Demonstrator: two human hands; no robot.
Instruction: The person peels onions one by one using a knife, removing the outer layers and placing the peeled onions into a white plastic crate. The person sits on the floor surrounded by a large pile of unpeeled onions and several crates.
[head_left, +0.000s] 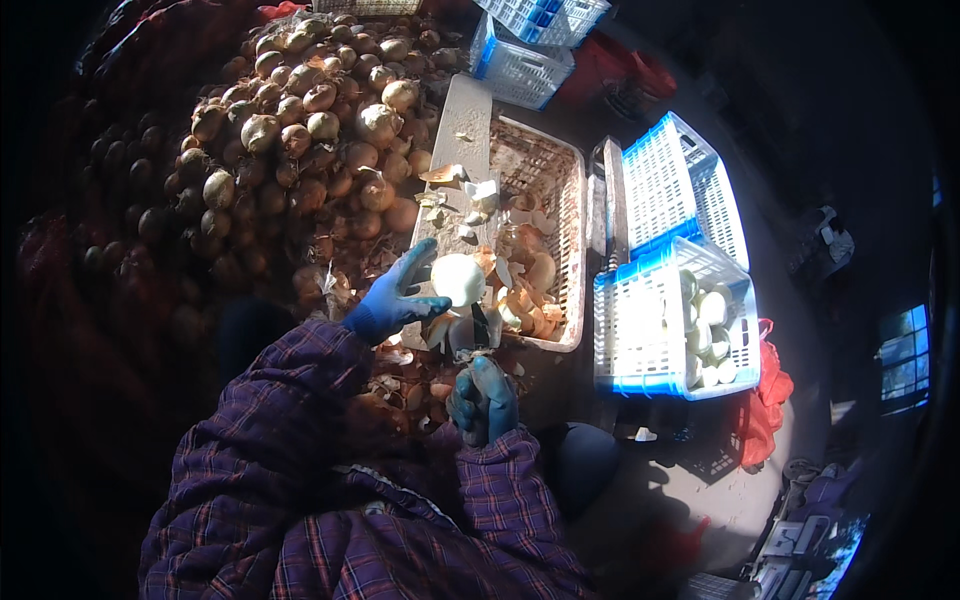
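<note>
My left hand (397, 296), in a blue glove, has its thumb and fingers spread at the left side of a peeled white onion (458, 280). The fingers do not close around the onion; whether the tips touch it is hard to tell. My right hand (484, 401), in a soiled blue-green glove, grips a small knife (480, 326) whose dark blade points away from me. The knife's handle is hidden in the fist. Under the onion runs a narrow board (454, 135) strewn with onion scraps. Right of it, a dirty plastic basket (574, 247) contains onion skins (529, 307).
A large heap of unpeeled onions (322, 127) lies at the left. To the right, a white-and-blue crate (637, 330) contains peeled onions (709, 322). Another crate (667, 187) stands beyond it, and stacked crates (517, 64) are at the top. Red bags (765, 405) hang at the right.
</note>
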